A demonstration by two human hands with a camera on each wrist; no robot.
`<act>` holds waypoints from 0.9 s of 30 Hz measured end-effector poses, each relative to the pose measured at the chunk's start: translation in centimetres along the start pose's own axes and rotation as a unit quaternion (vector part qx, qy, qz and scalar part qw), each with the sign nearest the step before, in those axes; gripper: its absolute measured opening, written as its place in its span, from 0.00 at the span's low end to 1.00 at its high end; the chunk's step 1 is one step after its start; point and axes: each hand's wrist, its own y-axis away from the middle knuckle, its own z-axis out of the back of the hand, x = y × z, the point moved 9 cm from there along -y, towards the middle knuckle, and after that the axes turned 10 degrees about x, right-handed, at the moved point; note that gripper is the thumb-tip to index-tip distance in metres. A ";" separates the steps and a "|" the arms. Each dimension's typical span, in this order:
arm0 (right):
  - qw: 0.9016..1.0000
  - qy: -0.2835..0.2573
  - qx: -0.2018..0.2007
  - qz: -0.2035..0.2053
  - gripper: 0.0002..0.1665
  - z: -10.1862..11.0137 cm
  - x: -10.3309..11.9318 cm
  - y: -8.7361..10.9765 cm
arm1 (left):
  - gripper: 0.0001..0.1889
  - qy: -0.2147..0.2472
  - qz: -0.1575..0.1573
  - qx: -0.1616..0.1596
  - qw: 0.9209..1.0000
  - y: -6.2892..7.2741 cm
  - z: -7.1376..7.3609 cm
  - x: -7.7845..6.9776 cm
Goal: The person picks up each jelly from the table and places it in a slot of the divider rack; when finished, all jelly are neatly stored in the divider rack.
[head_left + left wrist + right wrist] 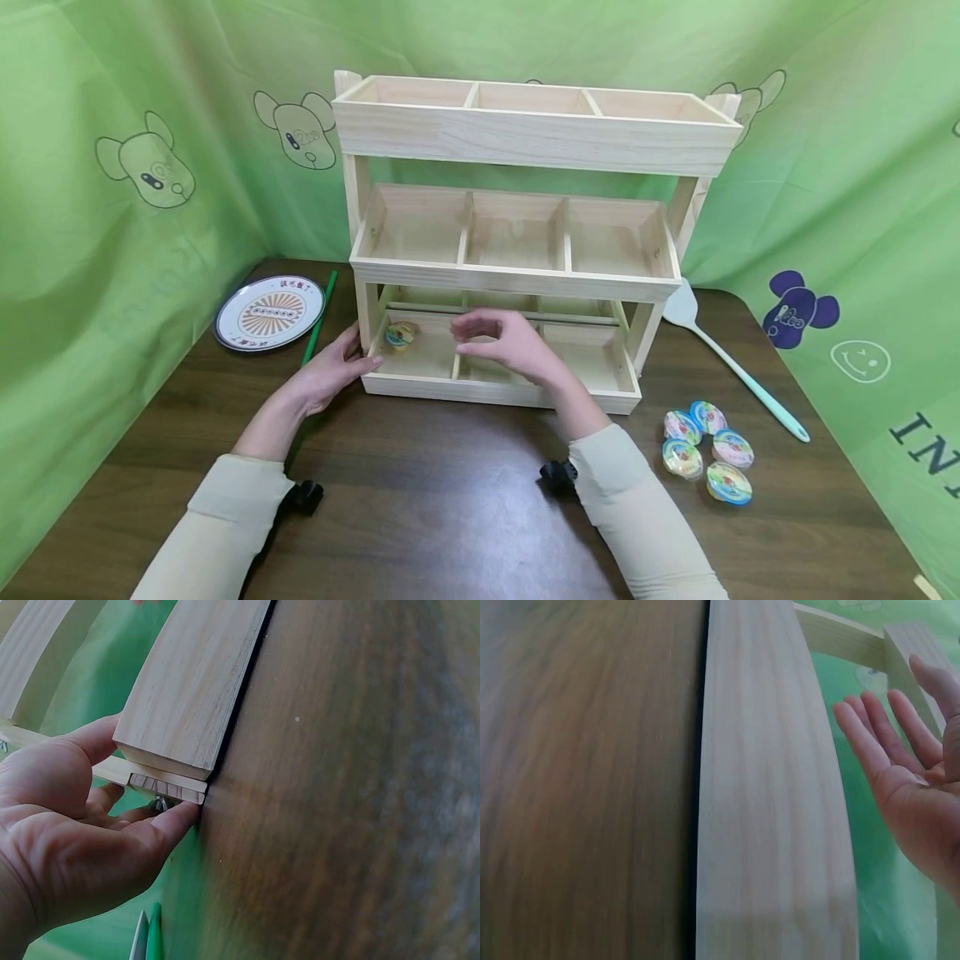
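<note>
A three-tier wooden rack [517, 279] stands on the table, each tier split into three compartments. My left hand [330, 373] holds the rack's lower left corner. In the left wrist view, the thumb of that hand [82, 817] touches the bottom tier's end, and its fingers reach round the side upright. One jelly cup [400, 335] with a printed lid sits in the bottom tier's left compartment. My right hand [504, 340] hovers over the bottom tier's middle compartment, to the right of that cup. Its fingers are loosely bent and hold nothing, as the right hand [907, 765] also shows in the right wrist view.
Several jelly cups [682, 458] lie grouped on the table [450, 500] at the right. Behind them is a pale blue spatula [738, 367], its head beside the rack. A printed plate [272, 314] and a green stick [321, 317] lie at the left. Green curtain [187, 67] surrounds the table.
</note>
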 end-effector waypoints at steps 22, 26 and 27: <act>0.999 0.016 -0.047 0.015 0.20 6.2 0.5 9.9 | 0.45 -0.006 0.000 0.004 1.000 0.0 0.0 0.1; 0.998 0.030 -0.053 0.011 0.20 7.7 0.4 11.8 | 0.45 -0.008 0.000 0.004 1.000 -0.1 0.0 0.2; 0.998 0.034 -0.055 0.008 0.20 8.1 0.4 12.3 | 0.45 -0.008 0.000 0.005 1.000 -0.1 0.0 0.2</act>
